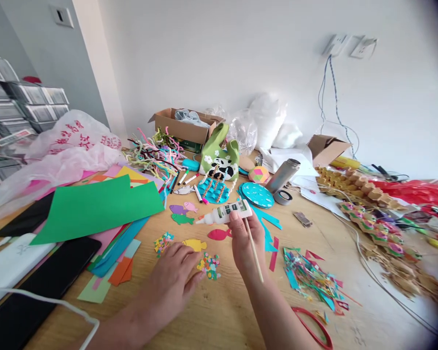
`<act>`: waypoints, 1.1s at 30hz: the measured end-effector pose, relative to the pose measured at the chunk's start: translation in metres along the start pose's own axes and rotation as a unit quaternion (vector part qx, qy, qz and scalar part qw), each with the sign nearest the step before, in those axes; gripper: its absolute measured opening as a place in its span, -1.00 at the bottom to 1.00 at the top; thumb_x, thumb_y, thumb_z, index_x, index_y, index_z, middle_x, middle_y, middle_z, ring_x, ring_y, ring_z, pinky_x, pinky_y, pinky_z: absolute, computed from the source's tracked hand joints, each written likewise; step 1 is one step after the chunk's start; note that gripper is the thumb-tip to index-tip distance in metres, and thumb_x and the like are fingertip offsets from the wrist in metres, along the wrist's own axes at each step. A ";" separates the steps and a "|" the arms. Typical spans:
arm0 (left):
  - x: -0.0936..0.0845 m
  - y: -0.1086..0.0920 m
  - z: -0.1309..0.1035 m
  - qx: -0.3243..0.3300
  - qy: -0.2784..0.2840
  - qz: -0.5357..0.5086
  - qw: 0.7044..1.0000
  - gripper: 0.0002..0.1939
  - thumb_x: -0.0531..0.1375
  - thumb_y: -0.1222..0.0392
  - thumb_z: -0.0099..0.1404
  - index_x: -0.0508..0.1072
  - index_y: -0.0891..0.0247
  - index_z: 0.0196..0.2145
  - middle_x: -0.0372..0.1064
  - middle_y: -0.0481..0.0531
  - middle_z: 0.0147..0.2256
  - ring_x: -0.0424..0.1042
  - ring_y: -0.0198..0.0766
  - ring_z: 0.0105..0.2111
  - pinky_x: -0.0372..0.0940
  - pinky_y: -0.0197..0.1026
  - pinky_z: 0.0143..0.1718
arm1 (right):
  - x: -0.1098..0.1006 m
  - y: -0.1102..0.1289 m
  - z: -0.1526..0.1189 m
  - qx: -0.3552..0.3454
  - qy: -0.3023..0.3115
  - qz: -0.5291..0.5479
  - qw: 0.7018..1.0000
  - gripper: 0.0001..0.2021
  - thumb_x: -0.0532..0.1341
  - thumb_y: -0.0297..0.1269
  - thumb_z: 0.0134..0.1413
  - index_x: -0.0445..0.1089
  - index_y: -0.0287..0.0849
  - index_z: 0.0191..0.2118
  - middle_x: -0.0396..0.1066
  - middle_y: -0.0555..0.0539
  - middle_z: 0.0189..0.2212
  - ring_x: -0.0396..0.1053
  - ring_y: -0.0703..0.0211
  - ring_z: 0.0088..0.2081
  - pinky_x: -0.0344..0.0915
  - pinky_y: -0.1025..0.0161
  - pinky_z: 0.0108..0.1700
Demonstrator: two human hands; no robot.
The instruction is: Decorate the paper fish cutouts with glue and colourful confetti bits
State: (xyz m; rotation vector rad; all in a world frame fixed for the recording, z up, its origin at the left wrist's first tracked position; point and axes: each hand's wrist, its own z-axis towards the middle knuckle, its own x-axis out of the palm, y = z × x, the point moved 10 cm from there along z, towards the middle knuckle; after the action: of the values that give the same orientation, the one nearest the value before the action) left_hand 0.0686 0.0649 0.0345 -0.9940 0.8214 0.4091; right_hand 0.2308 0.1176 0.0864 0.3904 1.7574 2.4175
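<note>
My right hand (246,238) is closed around a white glue bottle (224,212), tipped nearly level with its nozzle toward the left. A thin wooden stick (254,250) is in the same hand, slanting down past the wrist. My left hand (171,272) lies low over the table, fingers stretched out and holding nothing I can see. Its fingertips reach the lower edge of a yellow paper fish (194,244). Confetti dots (209,265) lie by its fingers. Beyond are a red fish (219,235), a green fish (182,219) and a purple fish (178,209).
Green paper sheets (95,206) cover the left side, near a white power bank (18,267). At the right lie paper scraps (310,277) and red-handled scissors (316,325). A metal flask (282,175), a panda bag (221,155) and a cardboard box (182,124) stand behind.
</note>
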 end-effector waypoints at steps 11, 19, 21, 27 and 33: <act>0.013 0.008 -0.004 -0.016 0.041 0.243 0.969 -0.59 0.19 0.02 0.31 0.44 0.07 0.10 0.33 0.21 0.04 0.26 0.10 0.08 0.17 0.25 0.14 | 0.022 -0.017 -0.005 -0.031 0.063 -0.179 0.981 -0.75 0.27 -0.10 0.05 0.25 -0.14 -0.41 0.23 0.11 -0.58 0.19 0.31 -0.54 0.14 0.36 -0.49; 0.015 0.008 -0.005 -0.009 0.040 0.259 0.965 -0.55 0.17 -0.02 0.32 0.40 0.02 0.14 0.28 0.20 0.06 0.22 0.10 0.10 0.17 0.23 0.15 | 0.021 -0.023 -0.005 -0.059 0.074 -0.197 0.976 -0.76 0.26 -0.12 0.09 0.25 -0.15 -0.39 0.24 0.11 -0.55 0.18 0.32 -0.53 0.14 0.37 -0.48; 0.015 0.008 -0.005 -0.009 0.041 0.261 0.964 -0.56 0.17 -0.02 0.32 0.40 0.00 0.14 0.28 0.19 0.05 0.22 0.09 0.09 0.17 0.24 0.15 | 0.019 -0.026 -0.005 -0.050 0.065 -0.191 0.978 -0.76 0.26 -0.11 0.09 0.25 -0.15 -0.38 0.23 0.11 -0.56 0.17 0.32 -0.53 0.14 0.37 -0.48; 0.015 0.009 -0.004 -0.010 0.042 0.263 0.964 -0.57 0.17 -0.03 0.32 0.41 0.01 0.12 0.29 0.20 0.04 0.23 0.10 0.08 0.17 0.25 0.15 | 0.015 -0.031 -0.006 -0.021 0.040 -0.162 0.986 -0.74 0.26 -0.08 0.07 0.27 -0.16 -0.36 0.21 0.11 -0.57 0.14 0.33 -0.55 0.13 0.37 -0.51; 0.014 0.009 -0.004 -0.017 0.041 0.260 0.965 -0.56 0.18 -0.02 0.31 0.40 -0.01 0.13 0.28 0.18 0.04 0.22 0.09 0.09 0.16 0.24 0.15 | 0.014 -0.033 -0.008 -0.023 0.026 -0.160 0.986 -0.75 0.26 -0.09 0.06 0.27 -0.15 -0.38 0.23 0.11 -0.57 0.18 0.32 -0.54 0.16 0.37 -0.50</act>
State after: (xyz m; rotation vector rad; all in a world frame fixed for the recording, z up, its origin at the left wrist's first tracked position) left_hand 0.0697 0.0654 0.0172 -0.8211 1.1559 0.8372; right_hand 0.2136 0.1246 0.0545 0.0331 1.6351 2.2512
